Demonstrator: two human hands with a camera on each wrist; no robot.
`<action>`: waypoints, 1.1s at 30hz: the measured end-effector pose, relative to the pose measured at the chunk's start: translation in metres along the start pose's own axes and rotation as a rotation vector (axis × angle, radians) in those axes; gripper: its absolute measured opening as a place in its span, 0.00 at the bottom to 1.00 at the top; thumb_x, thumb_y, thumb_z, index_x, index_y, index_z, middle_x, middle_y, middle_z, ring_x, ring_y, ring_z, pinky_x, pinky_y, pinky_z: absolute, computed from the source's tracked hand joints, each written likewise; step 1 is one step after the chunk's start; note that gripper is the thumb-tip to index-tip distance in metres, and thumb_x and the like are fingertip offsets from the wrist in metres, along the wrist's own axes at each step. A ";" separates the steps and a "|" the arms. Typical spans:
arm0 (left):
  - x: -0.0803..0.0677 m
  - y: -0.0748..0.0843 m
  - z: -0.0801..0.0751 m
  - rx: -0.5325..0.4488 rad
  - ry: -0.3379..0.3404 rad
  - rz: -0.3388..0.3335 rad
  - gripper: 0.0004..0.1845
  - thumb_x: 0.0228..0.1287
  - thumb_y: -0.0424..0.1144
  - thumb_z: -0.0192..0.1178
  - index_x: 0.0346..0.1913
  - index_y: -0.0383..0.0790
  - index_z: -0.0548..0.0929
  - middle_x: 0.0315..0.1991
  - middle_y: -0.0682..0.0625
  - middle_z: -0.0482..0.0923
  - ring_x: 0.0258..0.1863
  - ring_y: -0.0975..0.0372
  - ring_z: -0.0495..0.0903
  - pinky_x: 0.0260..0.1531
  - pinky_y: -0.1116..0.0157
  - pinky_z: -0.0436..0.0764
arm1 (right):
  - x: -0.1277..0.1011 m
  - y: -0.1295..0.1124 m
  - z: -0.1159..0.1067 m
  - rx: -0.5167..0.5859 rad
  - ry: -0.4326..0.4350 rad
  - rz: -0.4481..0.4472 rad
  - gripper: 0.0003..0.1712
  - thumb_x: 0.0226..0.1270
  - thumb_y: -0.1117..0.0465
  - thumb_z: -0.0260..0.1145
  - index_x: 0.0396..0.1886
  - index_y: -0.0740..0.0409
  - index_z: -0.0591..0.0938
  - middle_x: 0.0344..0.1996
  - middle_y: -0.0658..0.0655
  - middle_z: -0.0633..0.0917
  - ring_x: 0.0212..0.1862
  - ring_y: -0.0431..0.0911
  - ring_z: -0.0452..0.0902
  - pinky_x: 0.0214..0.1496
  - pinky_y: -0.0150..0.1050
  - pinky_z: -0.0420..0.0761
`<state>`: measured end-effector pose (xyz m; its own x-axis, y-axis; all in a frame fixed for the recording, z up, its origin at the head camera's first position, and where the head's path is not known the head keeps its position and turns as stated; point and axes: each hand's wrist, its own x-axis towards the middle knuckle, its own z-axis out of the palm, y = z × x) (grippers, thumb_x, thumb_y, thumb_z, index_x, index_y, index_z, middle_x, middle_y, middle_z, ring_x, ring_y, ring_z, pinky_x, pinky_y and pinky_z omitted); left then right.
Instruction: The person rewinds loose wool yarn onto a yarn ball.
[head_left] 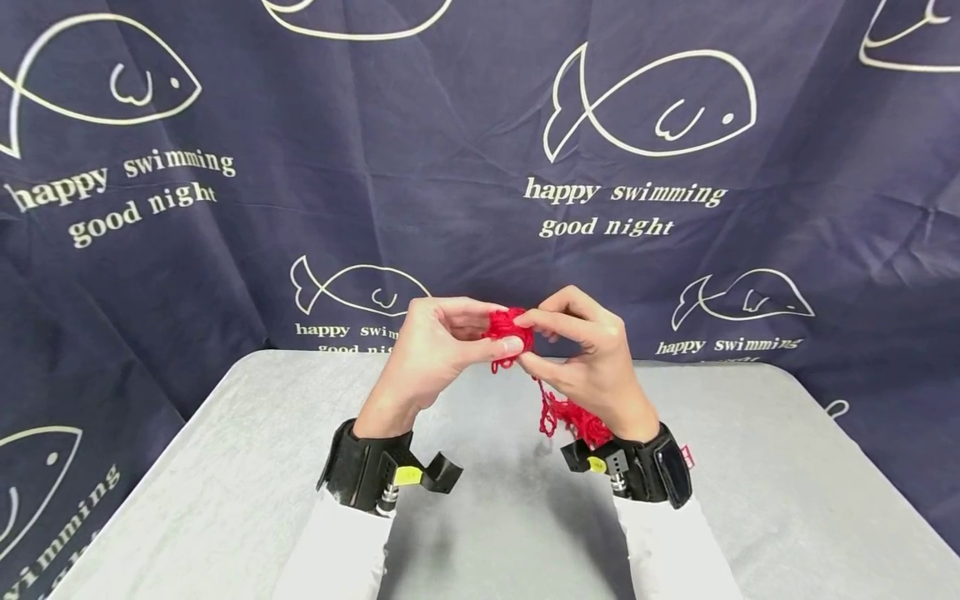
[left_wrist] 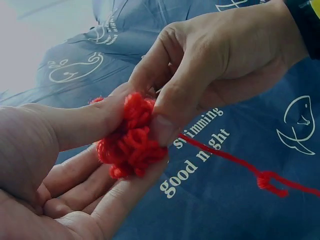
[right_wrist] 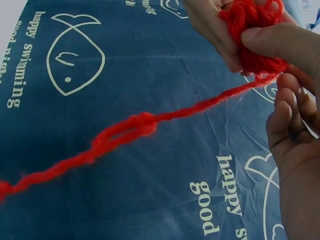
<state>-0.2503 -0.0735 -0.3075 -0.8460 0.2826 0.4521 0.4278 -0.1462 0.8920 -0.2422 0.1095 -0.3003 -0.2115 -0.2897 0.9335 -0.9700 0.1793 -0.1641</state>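
A small wound ball of red yarn (head_left: pixel 504 320) is held up over the table between both hands. My left hand (head_left: pixel 431 354) grips it, with the thumb on the near side and fingers behind. On the ball's right side, my right hand (head_left: pixel 592 350) pinches the yarn with bent fingers and thumb; its other fingertips are partly hidden. Loops bulge from the ball in the left wrist view. A knotted yarn strand (right_wrist: pixel 185 111) runs from the ball, with a small loop along it. It hangs towards a loose yarn pile (head_left: pixel 581 423) on the table, partly hidden by the right wrist.
The grey-white table (head_left: pixel 255 467) spreads under both forearms. Behind it hangs a dark blue curtain (head_left: pixel 465 167) printed with white fish and lettering. Black straps with small brackets wrap the left wrist (head_left: pixel 367 467) and the right wrist (head_left: pixel 656 467).
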 end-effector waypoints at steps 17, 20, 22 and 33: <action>0.004 -0.006 -0.008 -0.189 0.090 0.043 0.12 0.44 0.21 0.69 0.36 0.31 0.87 0.32 0.42 0.85 0.32 0.51 0.84 0.33 0.59 0.83 | -0.010 0.010 -0.002 0.219 -0.043 0.446 0.15 0.44 0.79 0.72 0.35 0.73 0.80 0.32 0.65 0.81 0.33 0.54 0.78 0.42 0.46 0.80; 0.004 -0.007 -0.009 -0.193 0.096 0.048 0.12 0.45 0.21 0.69 0.36 0.32 0.87 0.32 0.43 0.85 0.32 0.51 0.84 0.33 0.59 0.83 | -0.014 0.015 0.001 0.257 -0.042 0.472 0.13 0.47 0.78 0.71 0.35 0.71 0.81 0.31 0.63 0.82 0.32 0.54 0.80 0.42 0.48 0.81; 0.005 -0.007 -0.009 -0.199 0.109 0.052 0.12 0.45 0.21 0.69 0.35 0.32 0.87 0.31 0.43 0.85 0.31 0.52 0.84 0.33 0.58 0.83 | -0.018 0.022 0.003 0.287 -0.034 0.484 0.13 0.48 0.78 0.71 0.35 0.68 0.82 0.31 0.61 0.83 0.31 0.52 0.80 0.42 0.47 0.82; 0.006 -0.009 -0.010 -0.236 0.154 0.101 0.12 0.45 0.19 0.67 0.32 0.37 0.87 0.30 0.44 0.85 0.30 0.54 0.84 0.37 0.57 0.83 | -0.019 0.022 0.009 0.381 -0.027 0.553 0.10 0.52 0.78 0.67 0.35 0.70 0.81 0.22 0.66 0.81 0.21 0.54 0.77 0.25 0.40 0.81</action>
<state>-0.2622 -0.0799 -0.3130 -0.8489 0.1113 0.5166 0.4417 -0.3873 0.8093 -0.2607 0.1106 -0.3247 -0.6873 -0.2751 0.6723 -0.6917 -0.0347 -0.7213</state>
